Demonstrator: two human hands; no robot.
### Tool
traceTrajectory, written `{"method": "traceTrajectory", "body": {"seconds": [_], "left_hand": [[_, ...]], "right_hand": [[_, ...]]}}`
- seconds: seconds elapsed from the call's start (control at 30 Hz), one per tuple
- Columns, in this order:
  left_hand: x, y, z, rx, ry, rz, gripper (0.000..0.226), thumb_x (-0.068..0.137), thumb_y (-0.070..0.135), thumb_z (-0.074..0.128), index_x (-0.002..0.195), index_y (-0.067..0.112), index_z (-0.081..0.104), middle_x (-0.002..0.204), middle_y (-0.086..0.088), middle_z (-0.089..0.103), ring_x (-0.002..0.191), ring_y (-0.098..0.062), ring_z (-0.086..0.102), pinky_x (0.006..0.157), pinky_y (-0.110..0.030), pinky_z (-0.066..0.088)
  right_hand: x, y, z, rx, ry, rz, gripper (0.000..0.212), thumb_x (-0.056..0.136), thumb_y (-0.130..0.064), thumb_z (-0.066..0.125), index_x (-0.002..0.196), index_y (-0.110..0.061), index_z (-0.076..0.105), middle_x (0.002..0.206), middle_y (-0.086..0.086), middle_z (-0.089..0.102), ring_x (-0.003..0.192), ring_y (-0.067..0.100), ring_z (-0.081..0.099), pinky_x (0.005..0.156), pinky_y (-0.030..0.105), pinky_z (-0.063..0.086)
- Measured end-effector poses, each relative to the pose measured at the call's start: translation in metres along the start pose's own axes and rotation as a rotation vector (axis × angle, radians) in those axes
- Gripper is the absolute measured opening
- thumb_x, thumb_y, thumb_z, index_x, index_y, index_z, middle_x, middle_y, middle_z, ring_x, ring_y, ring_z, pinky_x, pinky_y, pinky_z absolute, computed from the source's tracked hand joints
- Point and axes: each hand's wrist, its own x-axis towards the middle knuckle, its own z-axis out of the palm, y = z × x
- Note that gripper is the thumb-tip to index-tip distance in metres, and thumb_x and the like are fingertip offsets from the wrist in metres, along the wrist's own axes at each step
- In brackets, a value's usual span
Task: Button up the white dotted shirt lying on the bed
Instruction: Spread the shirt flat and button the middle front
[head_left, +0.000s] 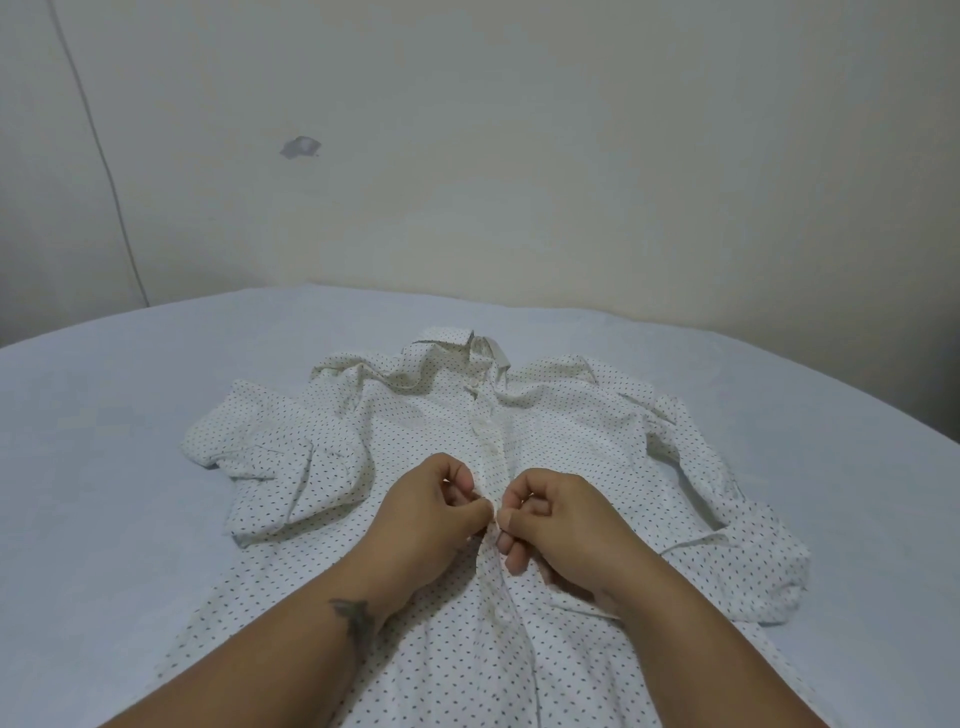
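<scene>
The white dotted shirt (571, 431) lies front-up on the bed (104, 441), collar toward the wall and sleeves bunched at both sides. Its front placket (488, 441) looks closed from the collar down to my hands. My left hand (431, 525) and my right hand (561, 530) meet at the middle of the placket, each pinching one edge of the fabric between thumb and fingers. The button under my fingertips is hidden. Below my hands the two front edges lie slightly apart.
The bed has a pale blue sheet and runs up to a cream wall (519, 156). A thin cable (98, 156) hangs down the wall at the left, and a grey patch (300, 147) marks the paint.
</scene>
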Motion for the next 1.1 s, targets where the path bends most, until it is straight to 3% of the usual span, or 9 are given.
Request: {"method": "traceTrajectory", "body": {"seconds": [0.23, 0.4, 0.47, 0.57, 0.67, 0.77, 0.87, 1.0, 1.1], "left_hand": [[-0.002, -0.002, 0.002, 0.106, -0.01, 0.081, 0.018, 0.079, 0.02, 0.071, 0.078, 0.02, 0.054, 0.071, -0.003, 0.064, 0.062, -0.013, 0.056, 0.059, -0.028, 0.046], [0.002, -0.001, -0.003, 0.225, 0.061, 0.154, 0.015, 0.087, 0.029, 0.063, 0.082, 0.026, 0.049, 0.075, 0.002, 0.065, 0.055, -0.003, 0.059, 0.048, -0.013, 0.041], [0.012, 0.003, -0.01, 0.274, 0.102, 0.158, 0.013, 0.09, 0.029, 0.06, 0.085, 0.028, 0.049, 0.081, 0.005, 0.062, 0.062, -0.003, 0.059, 0.051, -0.014, 0.04], [0.032, 0.009, -0.023, 0.327, 0.157, 0.167, 0.009, 0.093, 0.023, 0.057, 0.09, 0.025, 0.048, 0.091, 0.005, 0.056, 0.074, -0.005, 0.057, 0.054, -0.014, 0.038], [0.059, 0.014, -0.035, 0.373, 0.179, 0.176, 0.007, 0.093, 0.013, 0.055, 0.095, 0.018, 0.051, 0.091, 0.002, 0.055, 0.072, -0.004, 0.052, 0.056, -0.014, 0.038], [0.086, 0.013, -0.045, 0.45, 0.172, 0.142, 0.015, 0.093, 0.011, 0.054, 0.108, 0.011, 0.053, 0.103, -0.004, 0.053, 0.073, -0.011, 0.052, 0.064, -0.021, 0.044], [0.115, 0.006, -0.054, 0.595, 0.203, 0.093, 0.027, 0.093, 0.011, 0.053, 0.119, 0.01, 0.051, 0.121, -0.01, 0.046, 0.104, -0.023, 0.049, 0.08, -0.027, 0.041], [0.147, -0.006, -0.066, 0.77, 0.318, 0.077, 0.042, 0.091, 0.01, 0.049, 0.132, 0.01, 0.044, 0.134, -0.015, 0.041, 0.124, -0.034, 0.033, 0.089, -0.039, 0.039], [0.166, -0.018, -0.077, 0.938, 0.332, 0.085, 0.045, 0.091, 0.027, 0.053, 0.134, 0.016, 0.046, 0.14, -0.008, 0.043, 0.13, -0.03, 0.034, 0.101, -0.045, 0.034]], "right_hand": [[-0.001, -0.006, -0.006, 0.287, -0.061, 0.149, 0.018, 0.092, -0.006, 0.057, 0.075, -0.004, 0.064, 0.051, 0.005, 0.06, 0.037, 0.012, 0.042, 0.038, 0.022, 0.028], [0.003, -0.005, 0.003, 0.225, 0.114, 0.149, 0.007, 0.093, -0.011, 0.057, 0.091, -0.005, 0.06, 0.056, 0.004, 0.06, 0.038, 0.011, 0.043, 0.038, 0.023, 0.032], [0.008, -0.005, 0.004, 0.184, 0.175, 0.113, 0.006, 0.093, -0.011, 0.055, 0.097, -0.008, 0.059, 0.057, 0.003, 0.059, 0.041, 0.012, 0.045, 0.042, 0.026, 0.035], [0.019, -0.01, -0.003, 0.079, 0.245, 0.05, 0.01, 0.094, -0.011, 0.053, 0.096, -0.017, 0.06, 0.067, 0.006, 0.06, 0.051, 0.015, 0.05, 0.048, 0.03, 0.04], [0.038, -0.017, -0.014, -0.112, 0.322, -0.031, 0.018, 0.096, -0.012, 0.047, 0.094, -0.025, 0.059, 0.078, 0.001, 0.061, 0.061, 0.014, 0.054, 0.049, 0.023, 0.043], [0.06, -0.022, -0.025, -0.292, 0.335, -0.113, 0.019, 0.098, -0.014, 0.044, 0.095, -0.026, 0.058, 0.077, -0.004, 0.06, 0.055, 0.011, 0.047, 0.046, 0.021, 0.039], [0.087, -0.03, -0.035, -0.472, 0.307, -0.188, 0.017, 0.097, -0.014, 0.046, 0.095, -0.023, 0.06, 0.078, -0.009, 0.059, 0.058, 0.007, 0.05, 0.053, 0.02, 0.043], [0.122, -0.037, -0.044, -0.696, 0.409, -0.314, 0.019, 0.098, -0.01, 0.046, 0.105, -0.016, 0.062, 0.099, -0.002, 0.062, 0.09, 0.015, 0.058, 0.077, 0.029, 0.049], [0.15, -0.038, -0.052, -0.868, 0.437, -0.384, 0.025, 0.098, -0.014, 0.048, 0.122, -0.011, 0.056, 0.118, 0.004, 0.06, 0.111, 0.022, 0.051, 0.089, 0.032, 0.041]]}}
